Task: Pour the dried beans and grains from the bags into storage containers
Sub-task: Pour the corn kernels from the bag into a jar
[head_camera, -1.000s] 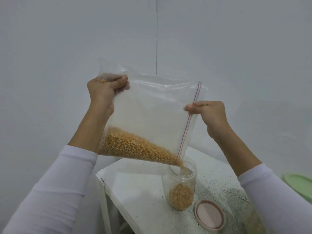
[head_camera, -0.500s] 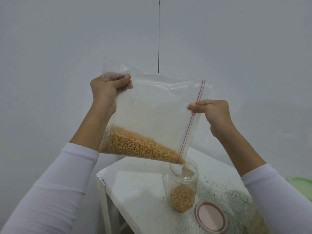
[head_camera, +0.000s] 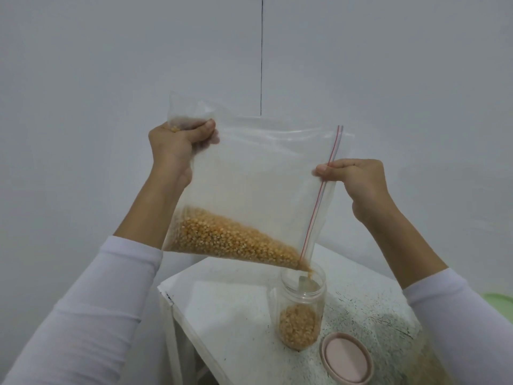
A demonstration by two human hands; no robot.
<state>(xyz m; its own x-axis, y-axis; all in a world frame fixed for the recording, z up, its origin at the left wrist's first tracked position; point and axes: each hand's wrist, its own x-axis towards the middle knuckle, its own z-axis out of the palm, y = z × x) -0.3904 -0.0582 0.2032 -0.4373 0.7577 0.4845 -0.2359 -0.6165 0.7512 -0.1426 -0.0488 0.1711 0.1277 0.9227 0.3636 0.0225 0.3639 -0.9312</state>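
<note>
Left hand (head_camera: 177,145) grip bunched on the zip bag (head_camera: 249,173) top corner, right hand (head_camera: 358,179) grip pinching the zipper edge. Bag tilted, corn kernels (head_camera: 230,240) funneling from low corner into clear jar (head_camera: 301,304) on table (head_camera: 227,315); jar part-filled. Pink lid (head_camera: 346,358) just beside. Risk: mouth corner drifts off the narrow rim, or kernels surge, spilling onto table.
</note>
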